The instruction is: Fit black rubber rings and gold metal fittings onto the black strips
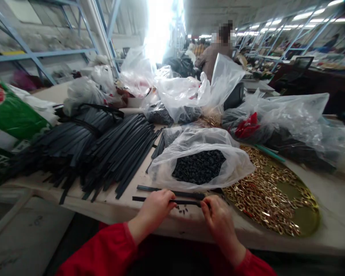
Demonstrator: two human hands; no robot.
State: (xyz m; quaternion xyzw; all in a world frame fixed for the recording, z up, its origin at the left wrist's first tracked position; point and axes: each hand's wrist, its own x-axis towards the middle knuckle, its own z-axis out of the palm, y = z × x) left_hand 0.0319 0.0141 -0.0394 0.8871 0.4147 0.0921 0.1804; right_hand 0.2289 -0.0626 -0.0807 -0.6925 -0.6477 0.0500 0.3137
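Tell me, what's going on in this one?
A person in red sleeves has both hands on a narrow black strip at the table: the left hand along it, the right hand at its right end. A second strip lies just beyond. Behind that is an open plastic bag of small black pieces, with piled strips to the left and a tray of gold-coloured pieces to the right.

- Open plastic bag (237, 165) on the tabletop (326, 180), holding small black pieces (199, 166).
- In front of the bag: left hand (158, 207) and right hand (219, 216) gripping 1 black strip (186, 202); a 2nd strip (149, 188) runs alongside, nearer the bag.
- Left of the bag: piled dark strips (126, 153).
- Right of the bag: round tray (312, 223) of gold-coloured metal links (264, 199).
- Behind the bag: more plastic bags (178, 90), 1 person (214, 57).
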